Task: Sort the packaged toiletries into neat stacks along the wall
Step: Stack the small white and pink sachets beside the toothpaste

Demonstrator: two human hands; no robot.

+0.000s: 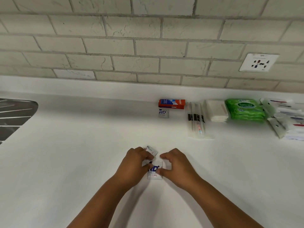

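Both hands meet at the middle front of the white counter (pixel 82 145) over small white "RD" sachets (pixel 155 171). My left hand (pixel 134 165) has its fingers curled round the left edge of the sachets, and another sachet (pixel 151 150) sticks out above its fingers. My right hand (pixel 176 164) pinches the right edge of the top sachet. Along the wall stand red toothpaste boxes (pixel 171 104), one more RD sachet (pixel 163 113), wrapped toothbrushes (pixel 196 120), a white packet stack (pixel 216 111), green Sanicare wipes (pixel 245 109) and white packets (pixel 286 119).
A steel sink (pixel 14 116) lies at the left edge of the counter. A wall socket (pixel 259 62) sits on the tiled wall at the right. Bare counter stretches between the sink and the toothpaste boxes.
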